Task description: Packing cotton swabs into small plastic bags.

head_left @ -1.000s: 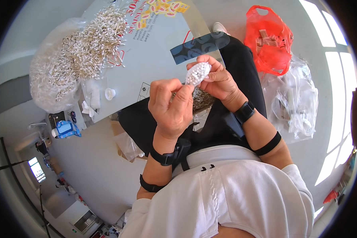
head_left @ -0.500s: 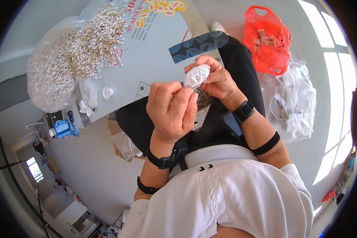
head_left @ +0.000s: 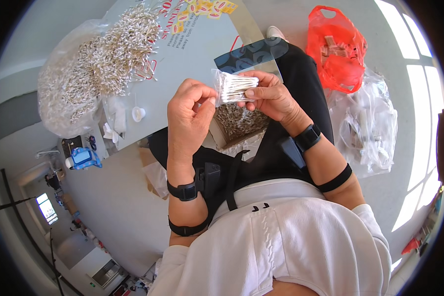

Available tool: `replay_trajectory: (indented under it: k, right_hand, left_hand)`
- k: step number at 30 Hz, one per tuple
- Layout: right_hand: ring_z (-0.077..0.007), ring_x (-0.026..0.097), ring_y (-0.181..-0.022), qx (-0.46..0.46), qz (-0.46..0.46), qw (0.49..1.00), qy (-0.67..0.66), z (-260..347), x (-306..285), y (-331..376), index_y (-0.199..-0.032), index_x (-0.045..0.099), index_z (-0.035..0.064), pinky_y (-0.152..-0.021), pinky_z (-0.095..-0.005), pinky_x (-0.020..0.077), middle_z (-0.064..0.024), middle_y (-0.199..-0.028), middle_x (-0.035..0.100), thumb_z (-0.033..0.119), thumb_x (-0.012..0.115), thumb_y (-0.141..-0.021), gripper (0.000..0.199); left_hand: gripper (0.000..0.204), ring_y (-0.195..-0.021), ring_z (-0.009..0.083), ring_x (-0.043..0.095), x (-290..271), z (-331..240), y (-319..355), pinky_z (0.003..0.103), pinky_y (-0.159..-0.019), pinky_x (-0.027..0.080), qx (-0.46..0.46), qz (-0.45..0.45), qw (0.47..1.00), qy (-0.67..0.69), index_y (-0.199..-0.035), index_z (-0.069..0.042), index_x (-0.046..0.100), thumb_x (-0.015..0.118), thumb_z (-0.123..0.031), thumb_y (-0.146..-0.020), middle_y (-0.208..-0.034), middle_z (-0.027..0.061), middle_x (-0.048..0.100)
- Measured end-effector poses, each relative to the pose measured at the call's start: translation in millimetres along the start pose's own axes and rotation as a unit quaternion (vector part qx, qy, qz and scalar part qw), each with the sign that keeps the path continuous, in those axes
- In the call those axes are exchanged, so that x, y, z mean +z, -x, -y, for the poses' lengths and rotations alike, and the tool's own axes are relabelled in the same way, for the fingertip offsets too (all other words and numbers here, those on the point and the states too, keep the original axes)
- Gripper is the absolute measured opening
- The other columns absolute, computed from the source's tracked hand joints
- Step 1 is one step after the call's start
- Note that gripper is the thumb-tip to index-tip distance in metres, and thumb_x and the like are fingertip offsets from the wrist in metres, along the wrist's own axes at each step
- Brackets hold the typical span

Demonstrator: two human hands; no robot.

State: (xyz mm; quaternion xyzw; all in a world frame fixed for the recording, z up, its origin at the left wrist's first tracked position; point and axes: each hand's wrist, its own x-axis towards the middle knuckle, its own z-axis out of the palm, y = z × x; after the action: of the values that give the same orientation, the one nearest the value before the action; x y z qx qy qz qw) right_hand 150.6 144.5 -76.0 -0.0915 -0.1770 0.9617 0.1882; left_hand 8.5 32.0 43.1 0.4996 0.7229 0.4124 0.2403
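Note:
A small clear bag of cotton swabs (head_left: 236, 88) is held sideways between my hands, its swabs lying along the bag. My right hand (head_left: 271, 96) grips its right end, thumb on top and fingers behind. At the bag's left edge, my left hand (head_left: 191, 106) pinches the loose plastic with thumb and forefinger. Just below the bag, an open cardboard box (head_left: 225, 143) full of loose swabs sits between my legs. A large heap of cotton swabs (head_left: 116, 54) spills from a clear plastic bag (head_left: 52, 93) on the table at the left.
Small yellow printed packets (head_left: 207, 9) lie at the table's (head_left: 182, 64) far edge. A dark translucent sheet (head_left: 251, 55) rests at its right corner; a small white round lid (head_left: 138, 114) is at the left. Right of my leg are a red plastic bag (head_left: 338, 74) and clear bags (head_left: 365, 128).
The bag has turned from end-on to lengthwise, so the swabs' sticks now show. My left hand has moved left and up to the bag's edge. The box below has come into view.

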Motion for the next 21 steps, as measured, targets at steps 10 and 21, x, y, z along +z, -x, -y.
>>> replay_trajectory:
  k: [10, 21]
  right_hand:
    - [-0.0214, 0.067, -0.074, 0.004, -0.032, 0.996, 0.084, -1.4, 5.7, -1.0, -0.114, 0.052, -0.0061, -0.058, -0.0236, 0.0558, -0.0167, -0.095, 0.064, -0.001, 0.060, -0.083, 0.032]
    - [-0.0333, 0.065, -0.093, 0.006, 0.065, 0.997, -0.047, 5.7, 7.3, 2.3, -0.128, 0.045, -0.0059, -0.081, -0.0357, 0.0558, -0.0214, -0.113, 0.058, 0.005, 0.048, -0.090, 0.040]
  left_hand:
    - [0.007, -0.060, 0.0032, 0.045, 6.0, 29.0, 3.4, 0.018, -0.052, 0.034, -0.096, -0.040, 0.991, 0.088, -0.074, 0.002, 0.059, 0.065, -0.001, -0.075, -0.070, -0.0022, 0.052]
    - [0.005, -0.056, 0.0019, 0.040, 10.4, 49.1, 5.9, 0.018, -0.051, 0.030, -0.197, -0.092, 0.947, 0.235, -0.073, 0.000, 0.061, 0.065, 0.000, -0.075, -0.065, -0.0047, 0.053]
